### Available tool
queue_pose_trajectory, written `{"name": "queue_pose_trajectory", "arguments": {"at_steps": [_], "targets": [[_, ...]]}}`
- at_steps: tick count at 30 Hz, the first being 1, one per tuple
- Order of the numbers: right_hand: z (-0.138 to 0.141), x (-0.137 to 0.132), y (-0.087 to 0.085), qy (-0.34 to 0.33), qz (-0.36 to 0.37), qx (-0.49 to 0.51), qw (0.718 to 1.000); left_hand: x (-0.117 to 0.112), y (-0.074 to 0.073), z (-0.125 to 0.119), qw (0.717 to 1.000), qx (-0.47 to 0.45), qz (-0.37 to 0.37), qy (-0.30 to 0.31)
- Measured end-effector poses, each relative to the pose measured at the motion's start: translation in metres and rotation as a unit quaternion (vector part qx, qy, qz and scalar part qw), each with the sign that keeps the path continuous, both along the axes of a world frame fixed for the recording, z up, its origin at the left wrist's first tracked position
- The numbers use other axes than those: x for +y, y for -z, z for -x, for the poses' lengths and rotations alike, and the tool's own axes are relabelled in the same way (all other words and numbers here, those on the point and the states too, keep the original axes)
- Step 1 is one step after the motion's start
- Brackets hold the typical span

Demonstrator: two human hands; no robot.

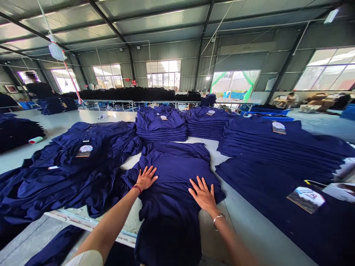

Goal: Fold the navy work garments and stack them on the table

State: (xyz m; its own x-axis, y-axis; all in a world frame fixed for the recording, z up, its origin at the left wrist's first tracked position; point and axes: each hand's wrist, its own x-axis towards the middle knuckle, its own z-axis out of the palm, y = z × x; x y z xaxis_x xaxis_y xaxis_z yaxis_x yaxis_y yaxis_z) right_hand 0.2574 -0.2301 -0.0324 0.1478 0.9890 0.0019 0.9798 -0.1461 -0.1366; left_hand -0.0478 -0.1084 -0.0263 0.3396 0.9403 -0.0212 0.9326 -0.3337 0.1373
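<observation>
My left hand (146, 178) and right hand (203, 194) lie spread flat on a navy garment (173, 177). Uneven pressure could drag it off the table (249, 225).

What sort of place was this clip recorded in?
Probably a garment factory's folding or packing hall: a navy garment lies spread on a long white work table, with folded stacks and printed tags nearby, under a steel-framed shed roof.
</observation>
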Motion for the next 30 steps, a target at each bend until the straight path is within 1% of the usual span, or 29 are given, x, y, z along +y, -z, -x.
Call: {"name": "queue_pose_trajectory", "arguments": {"at_steps": [4,6,8,10,12,14,15,16,17,18,20,22,23,24,26,28,30], "targets": [[0.0,0.001,0.0,0.006,0.003,-0.012,1.0,-0.007,0.0,-0.006,1.0,0.005,-0.02,-0.02],[0.001,0.001,-0.001,0.01,0.009,-0.015,1.0,-0.01,0.001,-0.006,0.998,0.0,-0.035,-0.052],[0.002,0.001,-0.001,0.014,0.012,-0.014,1.0,-0.012,0.0,-0.003,0.996,-0.02,-0.022,-0.081],[0.001,0.001,-0.002,0.015,0.009,-0.011,1.0,-0.014,-0.004,0.0,0.995,-0.043,0.017,-0.086],[0.001,0.002,-0.002,0.014,0.006,-0.006,1.0,-0.016,-0.012,0.003,0.994,-0.056,0.049,-0.079],[0.002,0.002,-0.002,0.015,0.009,0.004,1.0,-0.023,-0.021,0.005,0.994,-0.074,0.043,-0.068],[0.004,0.002,-0.003,0.019,0.006,0.012,1.0,-0.028,-0.025,0.006,0.994,-0.091,0.032,-0.046],[0.007,0.0,-0.003,0.021,-0.004,0.023,1.0,-0.035,-0.029,0.007,0.993,-0.117,0.023,-0.007],[0.011,-0.002,-0.004,0.019,-0.023,0.038,0.999,-0.043,-0.033,0.008,0.987,-0.154,0.024,0.046],[0.016,-0.006,-0.006,0.007,-0.049,0.059,0.997,-0.052,-0.036,0.009,0.974,-0.198,0.04,0.103],[0.026,-0.019,-0.011,-0.055,-0.093,0.126,0.986,-0.071,-0.042,0.015,0.931,-0.287,0.107,0.197],[0.035,-0.036,-0.017,-0.148,-0.103,0.212,0.961,-0.089,-0.048,0.023,0.889,-0.345,0.175,0.244],[0.037,-0.045,-0.021,-0.19,-0.093,0.249,0.945,-0.097,-0.051,0.027,0.875,-0.354,0.203,0.26],[0.039,-0.055,-0.025,-0.224,-0.074,0.277,0.931,-0.103,-0.053,0.032,0.867,-0.35,0.226,0.274],[0.038,-0.07,-0.031,-0.266,-0.019,0.302,0.915,-0.113,-0.055,0.042,0.861,-0.316,0.261,0.3],[0.035,-0.081,-0.035,-0.284,0.038,0.297,0.911,-0.118,-0.054,0.048,0.867,-0.26,0.275,0.324],[0.033,-0.085,-0.036,-0.286,0.064,0.284,0.913,-0.119,-0.051,0.05,0.878,-0.205,0.266,0.34]]}}
